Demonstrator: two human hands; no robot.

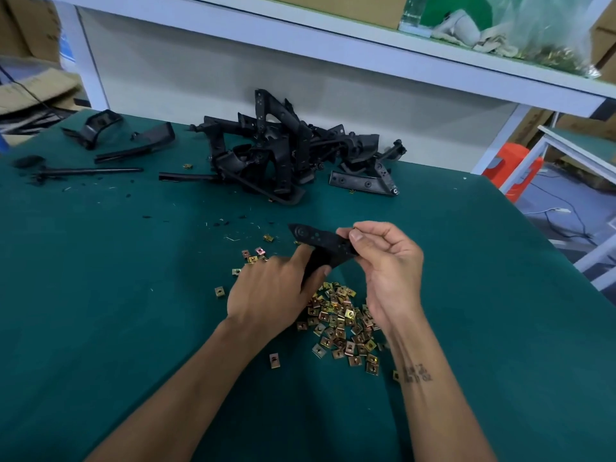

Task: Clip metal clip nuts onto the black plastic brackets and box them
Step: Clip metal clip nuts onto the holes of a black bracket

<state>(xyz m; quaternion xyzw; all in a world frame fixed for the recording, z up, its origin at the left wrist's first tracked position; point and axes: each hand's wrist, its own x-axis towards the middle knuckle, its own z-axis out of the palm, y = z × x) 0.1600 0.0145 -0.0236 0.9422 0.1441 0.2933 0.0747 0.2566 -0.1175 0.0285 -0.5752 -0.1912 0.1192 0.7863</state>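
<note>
A black plastic bracket [320,243] is held above the green table between both hands. My left hand [270,291] grips its lower leg from the left, fingers curled round it. My right hand [383,258] pinches the bracket's right edge between thumb and fingers; whether a clip nut sits under those fingers is hidden. A heap of brass-coloured metal clip nuts [340,321] lies on the table just below the hands, with a few stray ones [253,256] to the left. A pile of black brackets [283,151] lies further back.
Loose black plastic parts [100,128] and a black rod [86,171] lie at the back left. The green table [133,295] ends at the right, with an orange stool [513,168] beyond. A white shelf [400,55] hangs over the back.
</note>
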